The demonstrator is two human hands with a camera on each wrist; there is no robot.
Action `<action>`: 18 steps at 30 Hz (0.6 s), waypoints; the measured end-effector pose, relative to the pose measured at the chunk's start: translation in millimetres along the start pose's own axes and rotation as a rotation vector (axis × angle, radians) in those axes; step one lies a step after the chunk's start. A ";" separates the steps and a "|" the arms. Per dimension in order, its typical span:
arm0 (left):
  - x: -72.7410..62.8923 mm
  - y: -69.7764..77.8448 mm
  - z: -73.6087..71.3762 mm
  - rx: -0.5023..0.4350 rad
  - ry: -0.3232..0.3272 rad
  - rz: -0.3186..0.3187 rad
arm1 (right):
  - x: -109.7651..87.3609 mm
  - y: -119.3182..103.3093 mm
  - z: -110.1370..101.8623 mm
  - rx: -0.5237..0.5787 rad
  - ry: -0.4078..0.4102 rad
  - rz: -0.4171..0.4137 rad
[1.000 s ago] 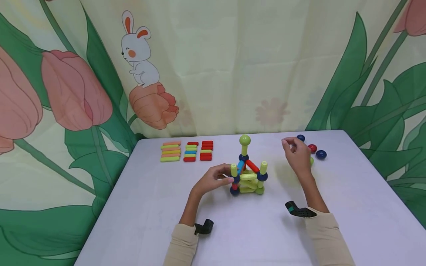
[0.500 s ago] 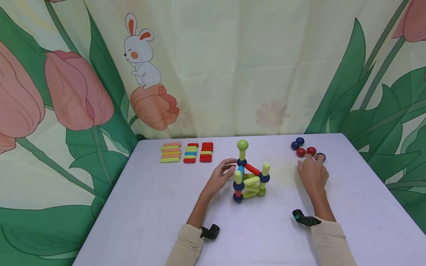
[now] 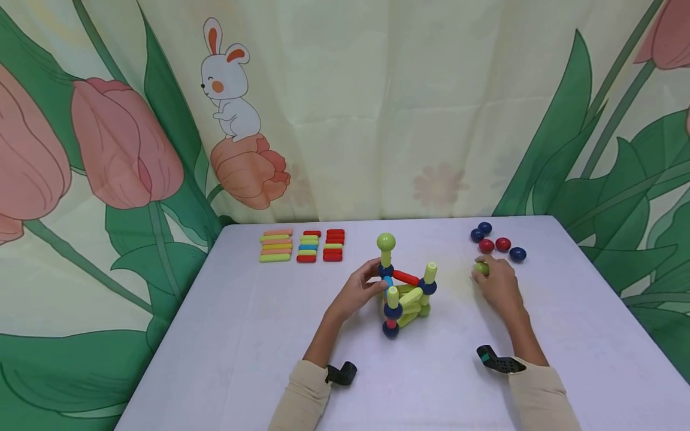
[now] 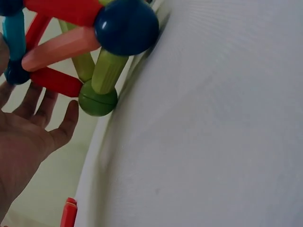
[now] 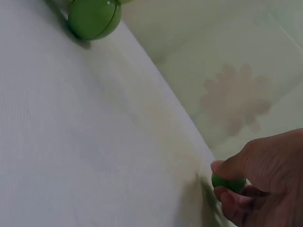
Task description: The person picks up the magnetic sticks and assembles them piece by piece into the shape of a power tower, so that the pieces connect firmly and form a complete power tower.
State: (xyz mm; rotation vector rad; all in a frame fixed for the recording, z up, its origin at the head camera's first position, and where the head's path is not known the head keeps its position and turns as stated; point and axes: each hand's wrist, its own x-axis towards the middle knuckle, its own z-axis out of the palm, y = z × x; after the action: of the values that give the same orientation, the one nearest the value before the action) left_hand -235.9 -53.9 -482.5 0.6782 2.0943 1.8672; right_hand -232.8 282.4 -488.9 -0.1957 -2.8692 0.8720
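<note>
A ball-and-stick structure (image 3: 411,293) of coloured rods and balls stands mid-table, a light green ball (image 3: 386,242) topping its tallest rod. At its left side my left hand (image 3: 358,288) grips it, thumb by the blue rod (image 3: 389,282) and fingers partly hidden behind. The left wrist view shows that hand's fingers (image 4: 45,106) spread near a red rod (image 4: 56,82) and a green ball (image 4: 98,98) low on the structure. Over to the right, my right hand (image 3: 501,287) pinches a green ball (image 3: 482,268) between thumb and fingers; the right wrist view shows this ball (image 5: 228,183) partly covered.
Red balls (image 3: 486,246) and dark blue balls (image 3: 517,254) lie just beyond my right hand. Several coloured rods lie in three columns, including a yellow rod (image 3: 277,246), at the back left. A printed curtain (image 3: 345,120) hangs behind the white table (image 3: 226,335).
My right hand has moved from above the table to the loose balls and taken hold of the green one. My left hand let go of the structure, then gripped it again; the structure has turned.
</note>
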 end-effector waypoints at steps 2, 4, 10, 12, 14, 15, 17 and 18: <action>-0.4 0.0 -2.0 0.024 -0.014 0.007 | 0.6 -5.7 -2.4 0.055 -0.026 -0.034; -0.5 -0.7 -3.6 0.033 -0.033 0.024 | 0.0 -14.4 -5.8 0.115 -0.051 -0.051; -1.1 -2.5 -7.4 -0.011 -0.085 0.060 | -6.4 -48.6 -20.9 0.381 -0.098 -0.090; -1.2 -3.5 -8.1 -0.022 -0.102 0.062 | -10.5 -59.9 -25.7 0.497 -0.091 -0.129; -2.0 -3.5 -8.2 -0.031 -0.116 0.068 | -15.3 -70.5 -30.2 0.606 -0.084 -0.197; -2.6 -3.4 -8.1 -0.031 -0.121 0.072 | -17.5 -75.2 -32.1 0.653 -0.085 -0.240; -4.3 -2.5 -8.1 -0.030 -0.126 0.077 | -22.1 -84.3 -35.5 0.728 -0.100 -0.326; -5.0 -2.1 -8.0 -0.033 -0.128 0.079 | -24.0 -88.3 -36.9 0.749 -0.109 -0.367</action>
State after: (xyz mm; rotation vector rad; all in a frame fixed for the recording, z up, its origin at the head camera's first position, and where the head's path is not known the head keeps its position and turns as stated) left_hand -235.8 -63.4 -483.9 0.8594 1.9802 1.8422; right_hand -210.5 225.8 -411.2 0.4482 -2.3217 1.7932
